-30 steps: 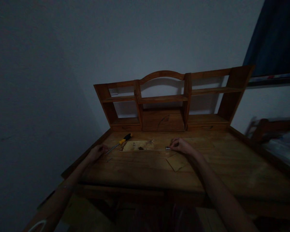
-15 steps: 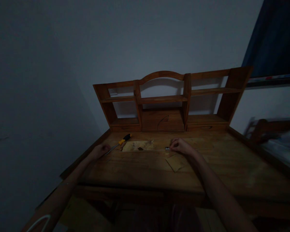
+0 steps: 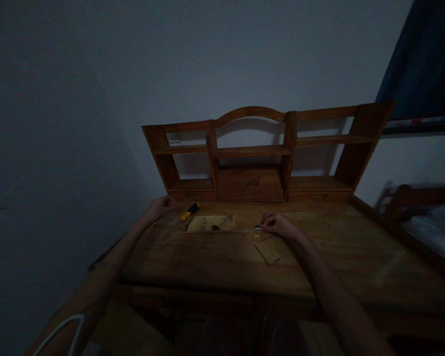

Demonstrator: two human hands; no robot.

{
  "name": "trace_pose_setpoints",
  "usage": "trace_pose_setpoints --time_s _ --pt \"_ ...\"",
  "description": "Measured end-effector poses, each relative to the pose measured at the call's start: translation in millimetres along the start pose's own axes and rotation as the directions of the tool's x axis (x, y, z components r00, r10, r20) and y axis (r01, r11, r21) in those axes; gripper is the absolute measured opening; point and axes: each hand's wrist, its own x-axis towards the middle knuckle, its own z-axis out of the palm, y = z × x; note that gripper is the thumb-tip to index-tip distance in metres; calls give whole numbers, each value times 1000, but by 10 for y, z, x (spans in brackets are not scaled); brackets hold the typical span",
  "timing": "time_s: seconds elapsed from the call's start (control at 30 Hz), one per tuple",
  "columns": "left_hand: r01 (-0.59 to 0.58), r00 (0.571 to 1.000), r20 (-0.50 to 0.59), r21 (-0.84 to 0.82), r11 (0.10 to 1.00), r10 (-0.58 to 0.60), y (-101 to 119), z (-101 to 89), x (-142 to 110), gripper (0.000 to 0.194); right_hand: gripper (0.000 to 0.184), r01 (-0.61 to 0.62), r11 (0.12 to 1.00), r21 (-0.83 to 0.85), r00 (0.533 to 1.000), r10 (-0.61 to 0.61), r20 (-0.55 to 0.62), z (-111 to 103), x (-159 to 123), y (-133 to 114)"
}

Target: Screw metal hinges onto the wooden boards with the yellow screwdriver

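Note:
My right hand (image 3: pixel 282 225) is closed in a pinch over the desk, gripping a small shiny metal piece (image 3: pixel 257 227) whose exact kind is too small to tell. At the left side of the desk, my left hand (image 3: pixel 160 207) hovers with its fingers pressed together; whatever they may hold is too dark to make out. Just right of that hand lies a screwdriver (image 3: pixel 187 214) with a black and yellow handle, its shaft pointing toward the near left. Between the hands is a pale, worn strip (image 3: pixel 209 223) with a dark spot on it.
A pale square piece (image 3: pixel 270 249) lies in front of my right hand. Along the back of the wooden desk (image 3: pixel 215 262) stands a wooden shelf unit (image 3: pixel 250 153) against the wall. A raised wooden edge (image 3: pixel 404 237) runs down the desk's right side.
My left hand has moved from beside the screwdriver's tip, away from me and slightly right, toward the back left. My right hand stays in place with the metal piece.

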Motion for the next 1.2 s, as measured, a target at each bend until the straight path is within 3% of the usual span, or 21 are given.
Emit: trace_pose_setpoints --time_s 0.1,0.2,0.3,0.4,0.63,0.97,1.1,1.2 --pt "-215 963 116 -203 955 242 568 332 59 33 25 -5 1000 6 1000 5 1 -6 -6 -19" --pt "-320 867 253 -378 869 430 1200 826 -17 27 24 -5 1000 5 1000 5 1 -15 -10 -44" --pt "-457 791 264 -346 820 552 1680 1275 -97 17 24 2 1000 2 1000 -2 8 -27 -16 -87" --pt "-508 761 272 -316 801 589 1934 1599 -110 10 23 13 1000 -8 1000 -12 17 -33 -18 -126" --pt "-575 719 296 -253 778 628 2003 2022 -114 19 21 17 1000 -23 1000 -17 15 -14 -9 -60" --pt "-578 702 323 -262 773 634 1993 2064 -171 16 19 16 999 -32 1000 -16 1 -5 -4 -22" --pt "-534 729 308 -302 789 611 1929 2096 -244 13 17 15 999 -31 1000 -14 10 -2 -4 -8" --pt "-371 810 252 -478 796 529 1829 2227 -310 12 17 4 999 -35 1000 -3 6 -15 -5 -6"
